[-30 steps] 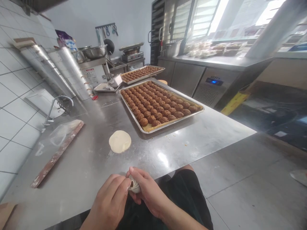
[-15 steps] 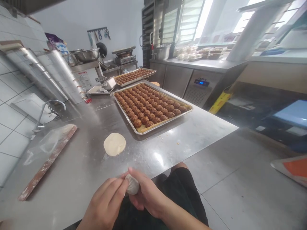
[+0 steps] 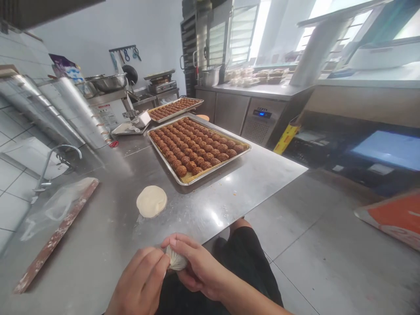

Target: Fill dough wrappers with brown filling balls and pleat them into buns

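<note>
A pale dough bun (image 3: 177,261) with pleats gathered towards its left side is held between my hands, close to the table's front edge. My right hand (image 3: 201,267) wraps round it from the right, thumb along its top. From the left, the bent fingers of my left hand (image 3: 141,278) pinch the gathered dough; the fingertips partly hide it. A round, flat dough wrapper (image 3: 151,201) lies on the steel table (image 3: 108,218) just beyond my hands. Behind it stands a metal tray (image 3: 217,167) with rows of brown, rough-looking balls on yellowish paper.
Another tray of brown balls (image 3: 177,107) stands farther back. On the left lie a flour-dusted reddish-brown strip (image 3: 61,234) with clear plastic beside it, and a tap (image 3: 49,168) by the tiled wall. The table's right edge drops to the floor (image 3: 295,249).
The view has shifted slightly, so the surroundings sit farther left. Both hands stay on the bun, their fingers slightly repositioned, and its pleats show more clearly.
</note>
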Motion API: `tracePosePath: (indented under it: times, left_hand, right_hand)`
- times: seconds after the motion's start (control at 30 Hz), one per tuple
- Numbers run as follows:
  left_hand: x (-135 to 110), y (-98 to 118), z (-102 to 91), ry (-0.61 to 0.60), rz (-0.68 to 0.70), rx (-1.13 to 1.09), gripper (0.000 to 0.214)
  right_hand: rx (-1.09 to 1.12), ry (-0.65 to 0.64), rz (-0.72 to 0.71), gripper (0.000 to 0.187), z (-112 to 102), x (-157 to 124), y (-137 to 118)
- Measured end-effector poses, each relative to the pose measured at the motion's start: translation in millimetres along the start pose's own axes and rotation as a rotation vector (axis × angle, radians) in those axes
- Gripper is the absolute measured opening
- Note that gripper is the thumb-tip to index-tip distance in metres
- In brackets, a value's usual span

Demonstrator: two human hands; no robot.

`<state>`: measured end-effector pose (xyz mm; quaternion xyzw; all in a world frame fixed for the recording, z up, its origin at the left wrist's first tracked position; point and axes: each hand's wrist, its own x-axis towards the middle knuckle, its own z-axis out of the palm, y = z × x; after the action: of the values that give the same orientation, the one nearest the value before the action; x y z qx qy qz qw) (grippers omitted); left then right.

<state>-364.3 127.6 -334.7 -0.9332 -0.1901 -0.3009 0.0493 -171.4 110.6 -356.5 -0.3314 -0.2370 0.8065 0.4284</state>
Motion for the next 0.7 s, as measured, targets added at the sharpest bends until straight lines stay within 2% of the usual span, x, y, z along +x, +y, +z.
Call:
tracePosePath:
  times: [0.07, 0.17, 0.23, 0.3, 0.37, 0.5, 0.6, 0.7]
  left_hand:
    - [0.8, -0.5, -1.3, 0.010, 0.000, -0.009, 0.032]
    - [1.5, -2.8, -4.6, -0.059, 0.055, 0.026, 0.035]
    - [0.8, -4.5, -7.7, -0.088, 0.074, 0.053, 0.035]
    - [-0.1, -5.0, -9.8, -0.057, 0.055, 0.038, 0.033]
    - [-0.4, -3.7, -10.4, -0.029, 0.039, 0.005, 0.032]
    - [-1.2, -1.1, -9.3, -0.065, 0.011, 0.049, 0.034]
    - [-2.8, -3.0, -9.3, -0.082, 0.024, 0.076, 0.029]
    - [-3.1, -4.7, -9.9, -0.059, 0.032, 0.064, 0.026]
  right_hand:
    - [-0.066, 0.032, -0.009, 0.055, 0.8, 1.3, 1.3]
    - [-0.145, 0.075, 0.035, 0.064, 0.8, 1.8, 2.2]
    - [-0.095, 0.040, 0.063, 0.054, 0.7, -0.1, 1.0]
    - [-0.025, -0.017, 0.061, 0.043, 1.2, -1.8, -0.7]
    - [-0.040, -0.027, 0.021, 0.044, 2.3, -1.2, -1.6]
    - [-0.201, 0.066, 0.029, 0.062, 2.9, 3.6, -0.6]
    - [-0.127, 0.052, 0.087, 0.050, 1.8, 4.0, -1.1]
    - [-0.081, 0.007, 0.043, 0.043, 2.7, 4.5, -2.6]
